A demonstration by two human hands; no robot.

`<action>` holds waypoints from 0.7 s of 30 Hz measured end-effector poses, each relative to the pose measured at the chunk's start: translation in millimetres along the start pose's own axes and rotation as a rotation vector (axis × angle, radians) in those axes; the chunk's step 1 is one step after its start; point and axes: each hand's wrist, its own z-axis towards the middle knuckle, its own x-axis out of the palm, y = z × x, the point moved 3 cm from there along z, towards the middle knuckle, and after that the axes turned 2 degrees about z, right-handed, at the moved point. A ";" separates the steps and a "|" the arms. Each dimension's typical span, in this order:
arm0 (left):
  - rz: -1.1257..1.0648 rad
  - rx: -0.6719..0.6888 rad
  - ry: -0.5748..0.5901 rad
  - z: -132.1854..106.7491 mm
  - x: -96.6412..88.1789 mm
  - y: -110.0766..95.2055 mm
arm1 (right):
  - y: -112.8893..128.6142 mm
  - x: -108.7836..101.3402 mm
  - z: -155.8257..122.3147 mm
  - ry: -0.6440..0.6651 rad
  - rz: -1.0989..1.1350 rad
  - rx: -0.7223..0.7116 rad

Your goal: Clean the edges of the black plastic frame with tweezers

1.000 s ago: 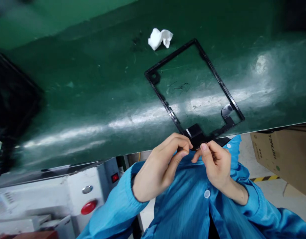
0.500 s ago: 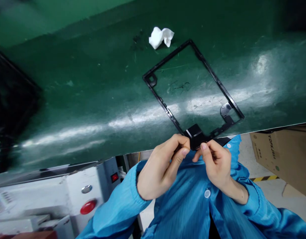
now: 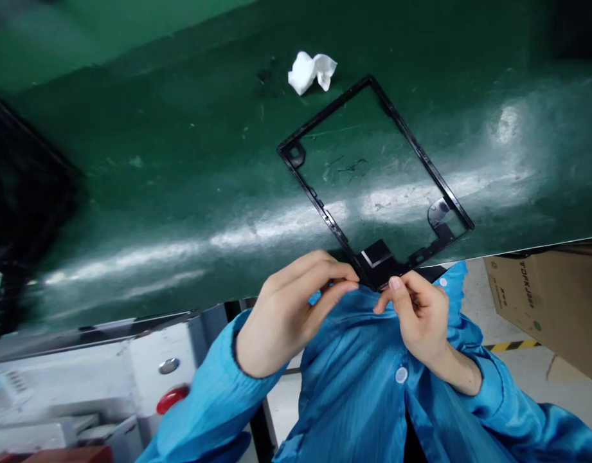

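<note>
A thin black rectangular plastic frame (image 3: 324,212) lies slanted on the green belt (image 3: 180,193), its near end reaching over the belt's front edge. That end carries a small black block (image 3: 376,258). My right hand (image 3: 416,315) pinches the frame's near edge just under the block. My left hand (image 3: 288,312) is curled, thumb and fingertips pinched together right beside the block's left side; what they hold is too small to make out. Both arms wear blue sleeves.
A crumpled white wipe (image 3: 311,71) lies on the belt beyond the frame's far corner. A dark tray (image 3: 20,193) sits at the left edge. Below the belt stand a white machine housing (image 3: 107,386) with a red button (image 3: 173,399) and a cardboard box (image 3: 551,302) at right.
My left hand has slid a little to the left, away from the block, fingers still pinched. The frame and my right hand have stayed nearly still.
</note>
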 end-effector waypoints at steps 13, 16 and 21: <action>0.055 0.050 -0.290 6.2 -22.0 17.7 | -12.8 -7.6 -6.0 -0.152 0.056 -0.106; 0.075 0.026 -0.325 8.2 -23.5 30.6 | -15.1 -13.1 -6.4 -0.199 0.022 -0.124; 0.104 0.016 -0.368 23.0 -15.1 48.9 | -15.9 -29.5 -5.0 -0.372 -0.039 -0.127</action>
